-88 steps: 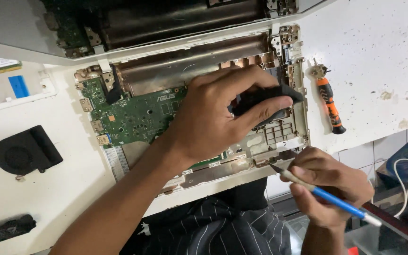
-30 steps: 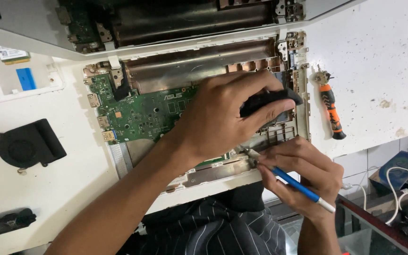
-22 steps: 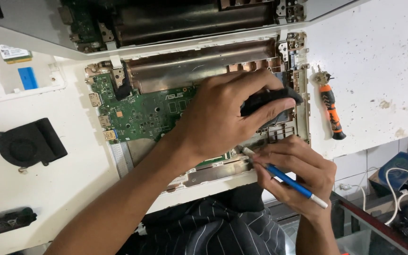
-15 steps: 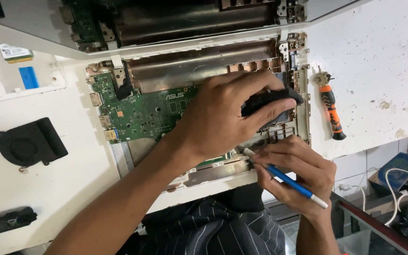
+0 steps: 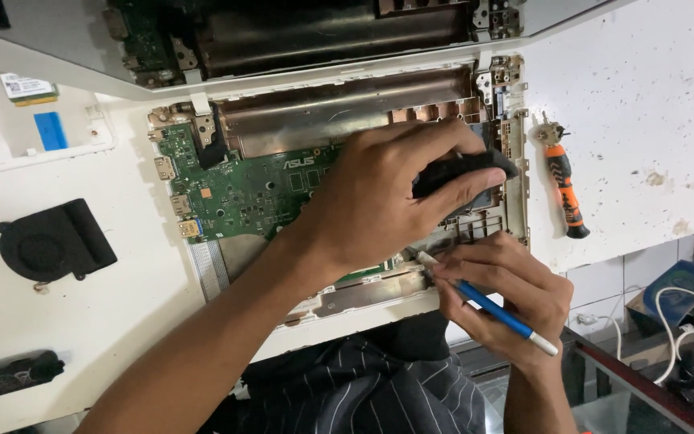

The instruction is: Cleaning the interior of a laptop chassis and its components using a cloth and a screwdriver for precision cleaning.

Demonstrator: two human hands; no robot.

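Left hand [image 5: 379, 193] clamped on black part [image 5: 451, 169], right hand [image 5: 508, 293] gripping blue-handled tool [image 5: 491, 309]; blue rectangular label [image 5: 50, 131] far left.

Repair workshop; gutted laptop [image 5: 347, 185], screwdriver [image 5: 562, 189]

Seen from a single head-worn camera, looking steeply down and slightly forward over the white worktop [image 5: 90, 321] from close range. Opened laptop chassis [image 5: 516, 161] at centre of frame, both hands low and near the lens, left hand [image 5: 387, 193] above right hand [image 5: 508, 293]. No second view for overlap.
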